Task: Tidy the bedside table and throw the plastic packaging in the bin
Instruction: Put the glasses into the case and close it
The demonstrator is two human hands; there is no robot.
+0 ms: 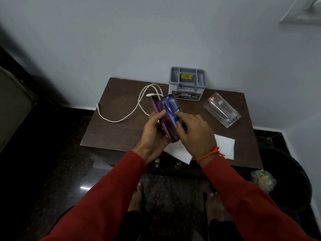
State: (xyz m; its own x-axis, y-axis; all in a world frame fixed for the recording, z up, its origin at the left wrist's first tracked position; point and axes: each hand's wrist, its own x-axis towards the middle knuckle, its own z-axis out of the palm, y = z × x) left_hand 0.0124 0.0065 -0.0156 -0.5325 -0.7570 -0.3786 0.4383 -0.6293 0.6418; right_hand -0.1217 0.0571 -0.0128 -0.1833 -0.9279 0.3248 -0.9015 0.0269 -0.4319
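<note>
Hidden parts: I could not make out what the blue item (171, 108) inside the open purple case (165, 119) was; my right hand (194, 134) covered its lower end.
Left hand (152, 134): it was wrapped around the case from the left, thumb on the lid edge, fingers out of sight behind it.
Right hand: index finger and thumb were pressed onto the blue item in the case; whether they pinched it or only pushed on it I could not tell. A red thread sat on that wrist.
Case: smooth hard shell, long and rounded, hinged open, held above the table's middle.
Table (121, 133): dark brown wood grain, flat, set against the pale wall.
Paper (224, 145): a white sheet lay flat at the front edge, partly hidden under my hands.
Cable (139, 105): a thin white cord looped loosely on the left half of the table.
Glass (222, 110): clear, faceted, lying on its side to the right, with a small red label.
Organiser (187, 82): grey plastic, boxy, with compartments, stood at the back by the wall; its yellow sticker was too small to read.
Bin (295, 180): dark, round, on the floor to the right, cut off at the edge; crumpled clear plastic packaging (263, 180) showed at its rim.
</note>
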